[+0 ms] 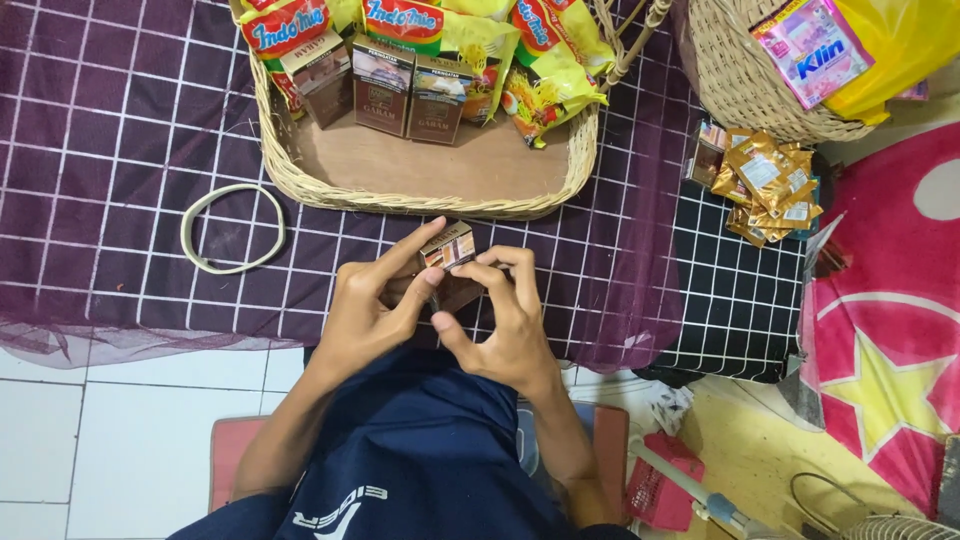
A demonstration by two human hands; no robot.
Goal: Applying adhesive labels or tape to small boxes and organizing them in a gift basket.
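- Loop of pale band lies flat on purple grid cloth, well left of both hands.
- Left hand and right hand pinch small brown box together, just below wicker tray.
- Box judged light, stiff cardboard, crushable; grip its long edges.
- Gold sachets piled far right.

You see a purple checked cloth carrying a wicker tray, a white ring at left, gold sachets at right.
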